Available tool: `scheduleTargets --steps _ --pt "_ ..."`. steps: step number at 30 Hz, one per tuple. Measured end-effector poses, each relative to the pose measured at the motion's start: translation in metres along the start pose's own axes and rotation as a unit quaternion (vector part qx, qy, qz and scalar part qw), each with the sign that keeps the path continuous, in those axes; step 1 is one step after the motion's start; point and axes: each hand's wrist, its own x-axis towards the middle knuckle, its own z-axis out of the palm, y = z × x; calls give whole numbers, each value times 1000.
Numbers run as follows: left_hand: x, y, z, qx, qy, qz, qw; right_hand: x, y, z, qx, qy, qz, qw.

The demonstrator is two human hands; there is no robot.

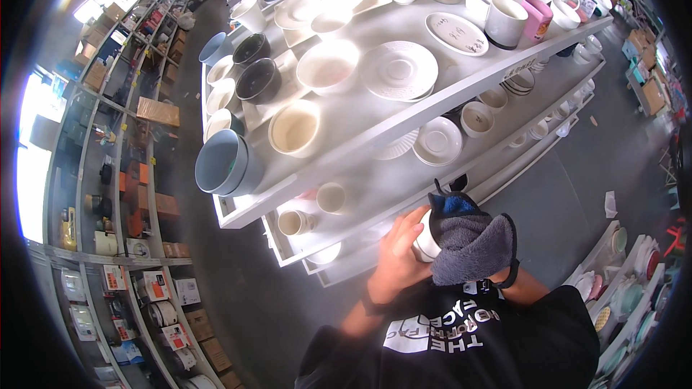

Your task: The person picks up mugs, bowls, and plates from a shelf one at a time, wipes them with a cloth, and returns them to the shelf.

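Observation:
My left hand [395, 253] is wrapped around a small white cup [425, 243], held close in front of my chest. My right hand is hidden under a grey cloth mitt [470, 245] with black trim and a blue patch, and the mitt presses against the cup's right side. Only my right forearm [530, 284] shows below the mitt. Both hands are just in front of the lower tier of a white display shelf [404, 119] loaded with crockery.
The shelf's top tier carries white bowls, plates, mugs, two black bowls [258, 79] and a grey-blue bowl [223, 162]. Lower tiers hold cups and saucers. Storage racks with boxes [137, 194] line the left aisle. More dishes sit at the lower right [634, 266].

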Motion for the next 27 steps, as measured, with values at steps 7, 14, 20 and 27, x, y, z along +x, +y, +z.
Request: scheduleTargets --steps 7,14,20,27 --pt "8 22 -14 -74 -111 -59 989 0 -10 -16 -193 -36 -147 969" --pt "1 22 -6 -464 -87 -202 858 -18 11 -10 -108 -61 -96 988" --pt "26 27 -23 -60 -182 -42 981 -21 21 -10 36 -42 86 995" --pt "18 12 -18 89 0 143 986 -17 34 -12 -145 -100 -173 969"
